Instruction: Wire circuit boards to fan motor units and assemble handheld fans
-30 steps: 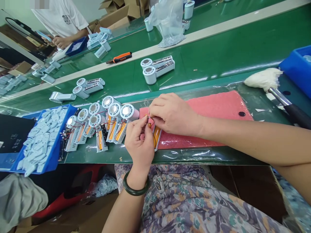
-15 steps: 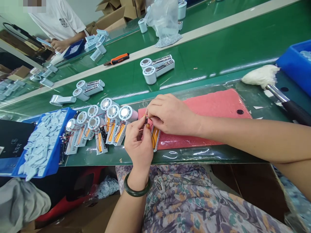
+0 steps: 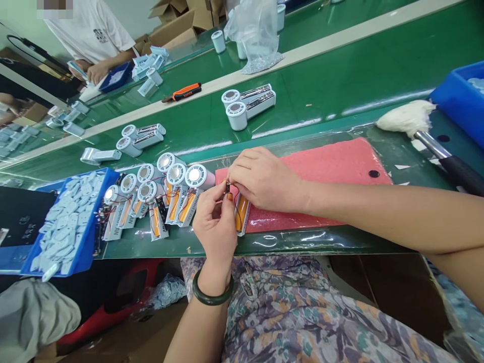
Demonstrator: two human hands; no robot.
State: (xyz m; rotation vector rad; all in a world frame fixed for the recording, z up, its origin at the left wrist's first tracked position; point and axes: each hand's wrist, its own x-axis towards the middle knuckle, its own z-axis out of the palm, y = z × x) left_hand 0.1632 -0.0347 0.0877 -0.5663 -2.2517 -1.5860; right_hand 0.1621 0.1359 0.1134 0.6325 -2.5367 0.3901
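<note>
My left hand [image 3: 215,217], with a dark bangle at the wrist, pinches a small dark circuit board [image 3: 227,187] between thumb and forefinger. Bent over its upper end is my right hand [image 3: 262,179], fingertips closed together; what they grip is hidden. Below both hands lies an open pale handle casing [image 3: 245,222] with an orange battery [image 3: 240,214] and a thin dark wire, on a red mat [image 3: 321,176]. Left of my hands stand several fan units [image 3: 176,174] with round heads, orange batteries and loose wires.
At left is a blue bin [image 3: 102,196] of pale plastic pieces. Fan units [image 3: 237,116] ride on the green belt [image 3: 340,75]; orange-handled pliers [image 3: 185,92] lie beyond. At right are a cloth-wrapped hammer [image 3: 434,138] and another blue bin [image 3: 461,101]. A co-worker's hands [image 3: 98,72] work across.
Fan units on the near belt have shifted slightly right, while a white cup on the far side has moved a little left. The co-worker's hands have moved. My hands keep almost the same pose.
</note>
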